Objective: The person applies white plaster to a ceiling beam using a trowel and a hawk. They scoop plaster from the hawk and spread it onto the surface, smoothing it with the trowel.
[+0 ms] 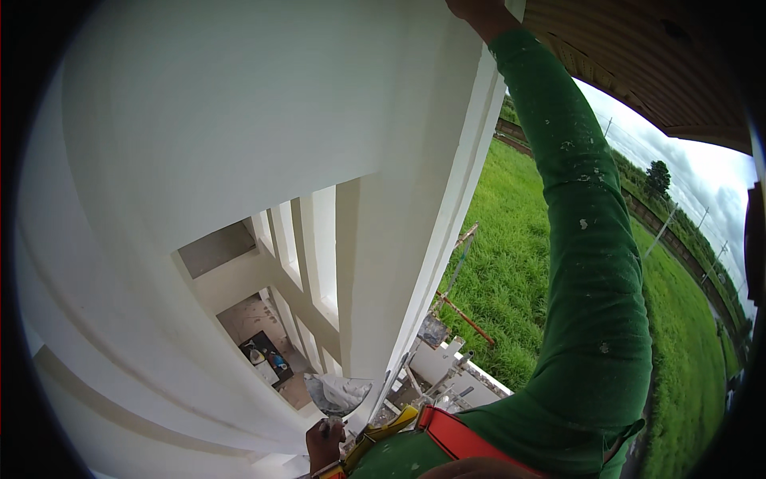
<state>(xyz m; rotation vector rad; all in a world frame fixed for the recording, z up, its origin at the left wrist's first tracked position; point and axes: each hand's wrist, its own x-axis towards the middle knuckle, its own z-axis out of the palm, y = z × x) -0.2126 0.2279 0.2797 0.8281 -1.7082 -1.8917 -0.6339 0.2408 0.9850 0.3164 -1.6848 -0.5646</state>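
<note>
My left hand [324, 444] is low in the picture, its fingers wrapped round the dark handle of a trowel. A lump of whitish plaster lies over the trowel's grey blade [338, 394], held up in front of the pale wall. My right arm, in a green sleeve [590, 231] spotted with white, reaches straight up. At the top edge my right hand [479, 11] is close to the upper edge of the white wall [319, 88]. Its fingers are cut off by the frame, so what they touch or hold is hidden.
An opening in the wall looks far down to a floor with a black tray [266, 357]. Below the wall's outer edge are rubble and rusty scaffold bars [465, 318] beside grass. A corrugated roof [638, 60] hangs overhead. Red and yellow harness straps [471, 435] cross my body.
</note>
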